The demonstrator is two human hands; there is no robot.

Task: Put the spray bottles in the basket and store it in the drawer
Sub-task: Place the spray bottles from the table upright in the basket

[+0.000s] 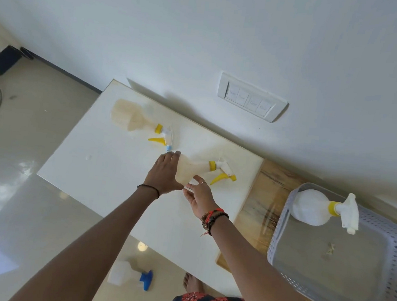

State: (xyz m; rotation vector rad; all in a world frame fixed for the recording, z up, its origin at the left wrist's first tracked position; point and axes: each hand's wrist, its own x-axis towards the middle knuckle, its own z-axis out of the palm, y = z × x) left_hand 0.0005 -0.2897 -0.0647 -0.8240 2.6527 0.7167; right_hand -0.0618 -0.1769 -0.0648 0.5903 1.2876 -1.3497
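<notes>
Head view, camera tilted. White table (120, 191) at centre, against the wall.

Near bottle (191, 171): translucent, yellow collar and trigger, lying on its side at table centre, nozzle toward 3 o'clock. Left hand (165, 173) lies flat over its base end at 9 o'clock, fingers spread, touching. Right hand (200, 196) sits at the bottle's lower edge at 6 o'clock, fingers part-curled against the body. Contact from both hands; cannot tell whether the bottle is off the table.

Far bottle (132, 118): same type, on its side at 11 o'clock of the near one, untouched.

Basket (279, 228): white perforated, on a wooden surface (257, 204) at 3 o'clock. Holds one white bottle (310, 207) on its side, at the far end.

Floor at 6 o'clock: blue-trigger bottle (132, 276).
</notes>
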